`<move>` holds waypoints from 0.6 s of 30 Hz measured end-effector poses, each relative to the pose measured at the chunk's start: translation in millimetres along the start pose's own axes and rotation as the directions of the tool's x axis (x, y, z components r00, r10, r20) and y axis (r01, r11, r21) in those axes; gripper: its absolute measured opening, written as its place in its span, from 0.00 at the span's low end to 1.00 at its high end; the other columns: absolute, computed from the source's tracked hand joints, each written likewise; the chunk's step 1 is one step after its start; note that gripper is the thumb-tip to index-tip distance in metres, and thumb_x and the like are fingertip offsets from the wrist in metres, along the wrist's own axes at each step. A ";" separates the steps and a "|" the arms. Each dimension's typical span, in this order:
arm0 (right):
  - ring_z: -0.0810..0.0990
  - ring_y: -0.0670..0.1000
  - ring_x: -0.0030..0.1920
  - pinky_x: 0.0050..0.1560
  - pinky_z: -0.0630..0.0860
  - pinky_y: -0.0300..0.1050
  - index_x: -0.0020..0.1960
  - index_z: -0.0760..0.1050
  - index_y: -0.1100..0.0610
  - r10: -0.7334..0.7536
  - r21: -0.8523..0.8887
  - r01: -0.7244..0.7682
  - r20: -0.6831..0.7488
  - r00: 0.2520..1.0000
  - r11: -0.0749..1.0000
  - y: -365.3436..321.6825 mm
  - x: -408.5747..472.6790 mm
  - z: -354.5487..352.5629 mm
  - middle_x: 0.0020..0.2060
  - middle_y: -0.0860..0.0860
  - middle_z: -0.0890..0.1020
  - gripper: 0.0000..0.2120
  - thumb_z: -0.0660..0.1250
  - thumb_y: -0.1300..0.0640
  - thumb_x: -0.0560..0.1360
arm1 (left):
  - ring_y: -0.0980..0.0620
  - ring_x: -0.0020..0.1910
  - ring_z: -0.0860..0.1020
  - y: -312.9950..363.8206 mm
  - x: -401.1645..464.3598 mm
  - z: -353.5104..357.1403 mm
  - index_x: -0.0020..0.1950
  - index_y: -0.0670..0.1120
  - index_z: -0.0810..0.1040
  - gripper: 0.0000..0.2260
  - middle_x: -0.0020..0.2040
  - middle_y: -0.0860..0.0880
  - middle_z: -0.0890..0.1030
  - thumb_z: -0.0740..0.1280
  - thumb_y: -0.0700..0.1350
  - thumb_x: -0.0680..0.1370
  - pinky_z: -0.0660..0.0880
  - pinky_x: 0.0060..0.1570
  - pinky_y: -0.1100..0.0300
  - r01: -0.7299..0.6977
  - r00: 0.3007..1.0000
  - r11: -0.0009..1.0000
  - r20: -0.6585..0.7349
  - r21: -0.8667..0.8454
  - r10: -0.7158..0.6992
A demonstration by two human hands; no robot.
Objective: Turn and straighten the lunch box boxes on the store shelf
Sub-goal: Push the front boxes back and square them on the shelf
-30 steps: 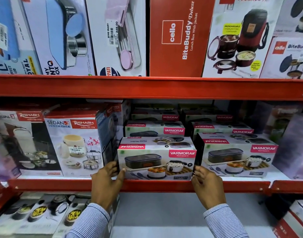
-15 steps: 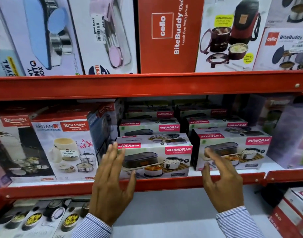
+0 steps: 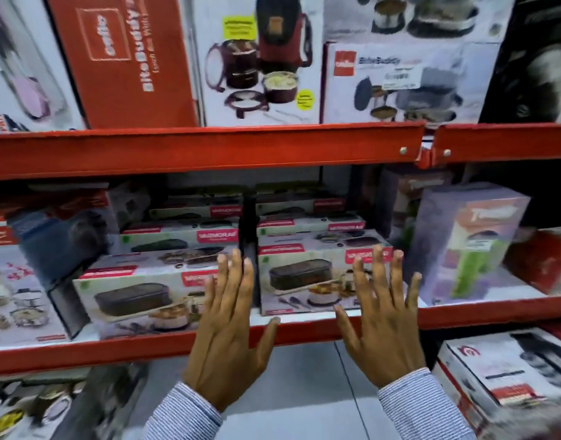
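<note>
Two rows of white lunch box boxes with pink labels stand on the middle red shelf [image 3: 304, 333]. The front left box [image 3: 139, 300] sits slightly askew; the front right box [image 3: 304, 277] faces forward. My left hand [image 3: 228, 338] is raised flat with fingers spread in front of the gap between the two front boxes. My right hand [image 3: 380, 322] is also spread flat, in front of the right box's right end. Neither hand holds anything, and whether the fingertips touch the boxes is unclear. More of the same boxes [image 3: 183, 236] are lined up behind.
A purple box with a green bottle [image 3: 469, 242] stands to the right. A blue and white box [image 3: 28, 281] is on the left. Larger lunch box cartons [image 3: 263, 58] fill the upper shelf. More boxes [image 3: 507, 369] sit on the lower shelf at right.
Both hands let go of the front left box, opened and moved right toward the right box. The camera view swung right and is blurred.
</note>
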State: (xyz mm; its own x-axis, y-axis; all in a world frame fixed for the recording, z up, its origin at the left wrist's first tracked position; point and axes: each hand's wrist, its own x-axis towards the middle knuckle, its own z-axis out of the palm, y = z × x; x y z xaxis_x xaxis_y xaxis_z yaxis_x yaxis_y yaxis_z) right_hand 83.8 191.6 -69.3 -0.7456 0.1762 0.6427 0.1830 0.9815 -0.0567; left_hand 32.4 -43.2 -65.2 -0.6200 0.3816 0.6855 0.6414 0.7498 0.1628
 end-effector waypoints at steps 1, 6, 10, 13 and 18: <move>0.43 0.60 0.79 0.76 0.45 0.66 0.79 0.47 0.54 0.000 0.058 -0.001 0.012 1.000 0.998 12.3 -0.2 -0.2 0.80 0.57 0.46 0.38 0.53 0.38 0.75 | 0.47 0.82 0.46 10.8 0.1 8.3 0.81 0.45 0.46 0.39 0.83 0.46 0.47 0.62 0.58 0.78 0.47 0.80 0.49 0.017 1.000 0.998 0.018 -0.061 -0.016; 0.45 0.51 0.80 0.78 0.47 0.48 0.79 0.40 0.53 0.068 0.500 -0.136 0.152 0.986 0.855 57.8 3.7 7.8 0.80 0.50 0.41 0.41 0.58 0.40 0.76 | 0.60 0.79 0.57 46.8 2.7 30.1 0.79 0.60 0.48 0.38 0.81 0.52 0.59 0.68 0.56 0.76 0.55 0.75 0.67 0.269 0.961 0.931 0.003 -0.248 -0.277; 0.59 0.56 0.77 0.74 0.56 0.43 0.78 0.47 0.59 0.151 0.601 -0.301 0.288 0.946 0.740 72.4 12.6 18.9 0.79 0.57 0.55 0.42 0.66 0.48 0.75 | 0.46 0.73 0.71 50.8 6.1 41.1 0.78 0.46 0.61 0.36 0.76 0.46 0.70 0.72 0.52 0.74 0.64 0.69 0.61 0.494 0.865 0.828 0.054 -0.264 -0.499; 0.70 0.61 0.71 0.67 0.65 0.44 0.78 0.50 0.61 0.188 0.585 -0.388 0.374 0.908 0.712 77.0 18.4 25.2 0.74 0.61 0.67 0.41 0.68 0.50 0.74 | 0.44 0.73 0.71 52.6 9.8 47.2 0.78 0.42 0.61 0.37 0.76 0.45 0.70 0.72 0.51 0.74 0.62 0.67 0.63 0.569 0.820 0.779 0.112 -0.263 -0.561; 0.76 0.60 0.66 0.63 0.70 0.44 0.76 0.59 0.60 0.220 0.605 -0.441 0.406 0.887 0.663 82.1 25.3 30.5 0.68 0.60 0.76 0.34 0.68 0.53 0.75 | 0.42 0.72 0.72 51.1 23.1 53.8 0.78 0.39 0.61 0.37 0.76 0.42 0.70 0.72 0.50 0.75 0.67 0.68 0.57 0.609 0.793 0.753 0.160 -0.248 -0.588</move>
State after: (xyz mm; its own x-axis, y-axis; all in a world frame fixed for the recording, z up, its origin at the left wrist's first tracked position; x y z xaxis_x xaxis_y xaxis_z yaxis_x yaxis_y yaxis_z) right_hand 60.5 278.9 -81.0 -0.8811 0.4030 0.2474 0.0627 0.6180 -0.7836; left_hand 26.5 33.0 -79.2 -0.9410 -0.0517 0.3343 0.2179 0.6631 0.7161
